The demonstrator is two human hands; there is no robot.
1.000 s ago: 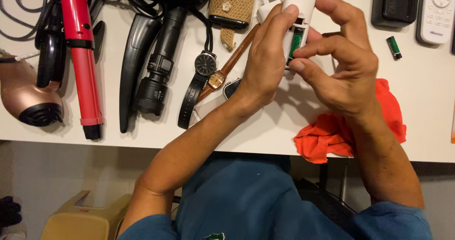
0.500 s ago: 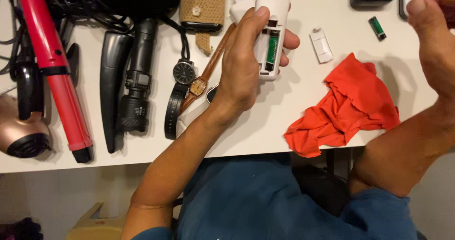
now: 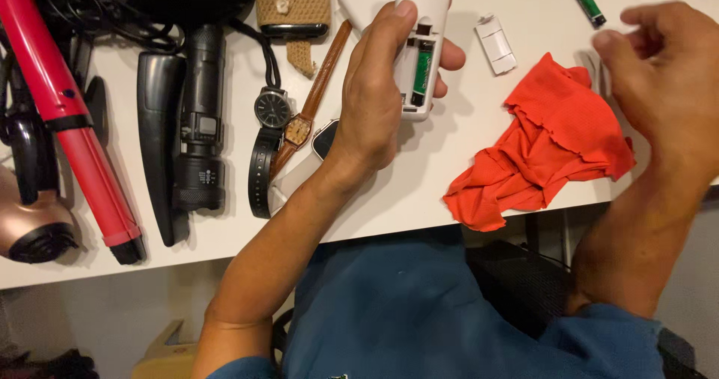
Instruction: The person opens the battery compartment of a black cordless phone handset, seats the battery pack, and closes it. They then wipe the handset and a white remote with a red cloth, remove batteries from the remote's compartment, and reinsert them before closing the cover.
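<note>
I am gripping the white plastic remote (image 3: 421, 46) back-up in my left hand (image 3: 374, 102), baring its green battery (image 3: 422, 76), while my empty, half-open right hand (image 3: 663, 79) is hovering right of it above the orange cloth (image 3: 543, 147).

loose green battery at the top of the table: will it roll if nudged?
Probably. The green battery is a small cylinder lying on its side on the smooth white table, so a sideways nudge would likely roll it. It looks rigid and light. Nothing touches it; the white battery cover lies apart.
</note>
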